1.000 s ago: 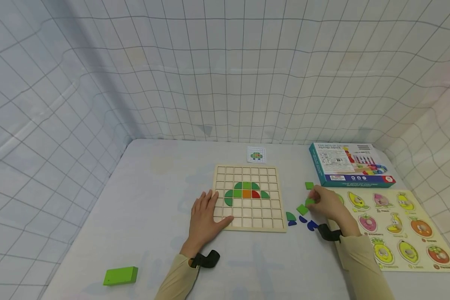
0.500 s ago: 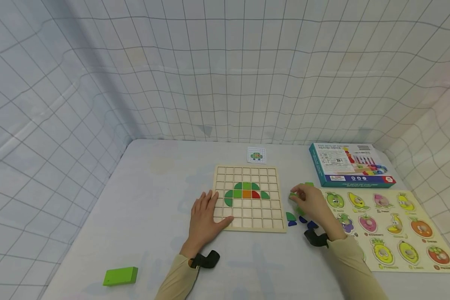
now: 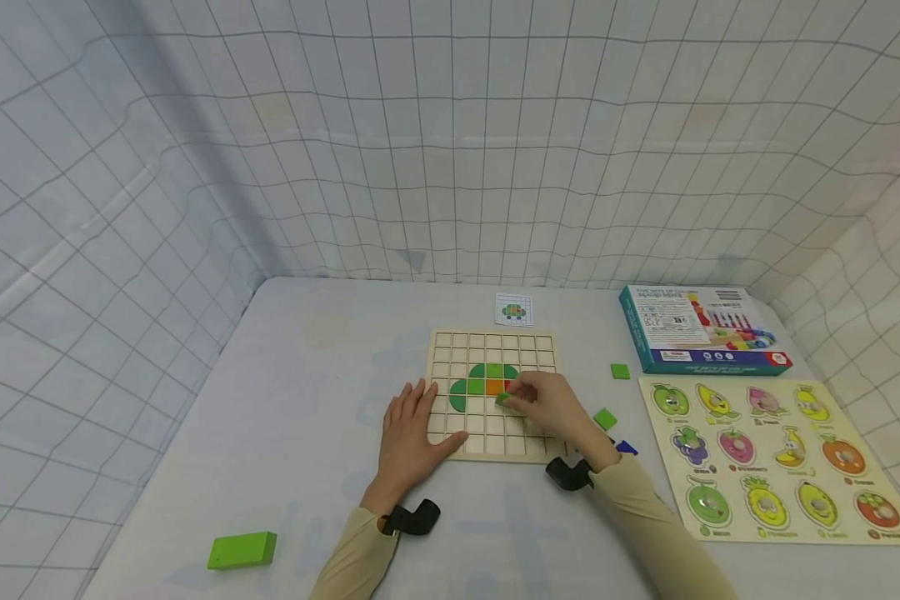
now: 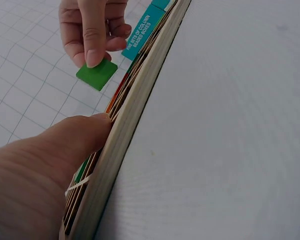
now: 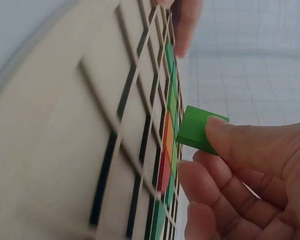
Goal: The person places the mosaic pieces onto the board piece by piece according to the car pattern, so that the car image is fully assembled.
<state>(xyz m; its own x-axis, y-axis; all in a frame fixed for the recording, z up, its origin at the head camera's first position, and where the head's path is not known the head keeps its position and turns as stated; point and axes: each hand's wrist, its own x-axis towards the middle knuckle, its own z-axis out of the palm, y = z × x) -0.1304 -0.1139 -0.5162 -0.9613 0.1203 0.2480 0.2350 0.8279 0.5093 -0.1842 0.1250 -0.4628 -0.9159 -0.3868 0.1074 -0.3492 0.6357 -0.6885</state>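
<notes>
A wooden grid board [image 3: 450, 350] lies on the table with green, orange and red pieces set in its middle squares. My left hand [image 3: 411, 437] rests on its left edge, fingers spread, thumb on the front rim. Over the board my right hand [image 3: 546, 402] pinches a green square tile [image 5: 197, 127] between thumb and fingers. In the right wrist view the tile is tilted, close above the orange piece [image 5: 167, 131]. The left wrist view also shows the right hand [image 4: 95, 30] with that tile, beyond my left thumb.
Right of the board lie loose green tiles [image 3: 605, 418] and a blue piece [image 3: 626, 447], others hidden by the right arm. A fruit puzzle board [image 3: 787, 458] and a box [image 3: 708, 329] are at the right. A picture card [image 3: 513, 310] lies behind; a green block [image 3: 242, 550] sits front left.
My right hand has picked up a green square tile from the pieces at the right and carried it left over the board. My left hand has stayed in place.
</notes>
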